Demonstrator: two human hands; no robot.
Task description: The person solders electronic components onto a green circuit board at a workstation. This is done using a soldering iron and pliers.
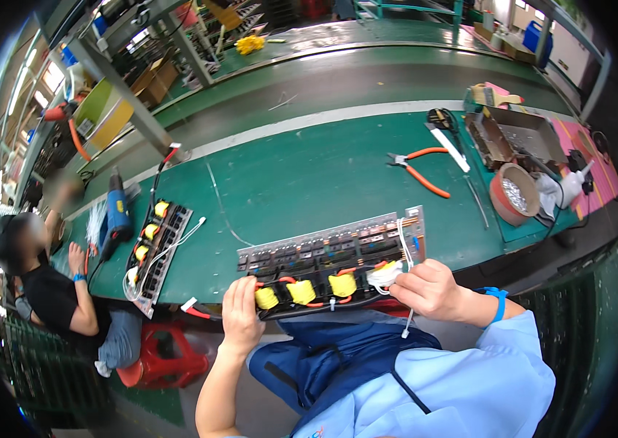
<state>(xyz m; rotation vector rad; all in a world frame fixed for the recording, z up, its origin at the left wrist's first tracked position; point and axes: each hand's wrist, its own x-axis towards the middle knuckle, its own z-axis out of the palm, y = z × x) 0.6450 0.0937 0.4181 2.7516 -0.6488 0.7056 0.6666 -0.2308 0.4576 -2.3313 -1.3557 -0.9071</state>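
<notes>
A long circuit board [309,252] lies at the near edge of the green bench, with black components and a row of yellow-wrapped coils [300,292] along its near side. My left hand [242,314] is closed around the board's near left corner, by the black and red wires. At the right end, my right hand [429,292] pinches the bundled white wires [385,275] beside the last coil. One white lead stands up across the board's end, and a white plug [405,333] dangles below my fingers.
Orange-handled pliers [425,171], a metal tray [520,135] and a round pot of small metal pieces [515,193] lie to the right. Leftward are a second circuit board [163,255], a blue heat gun [117,208] and a seated co-worker [68,292] beside a red stool [163,358].
</notes>
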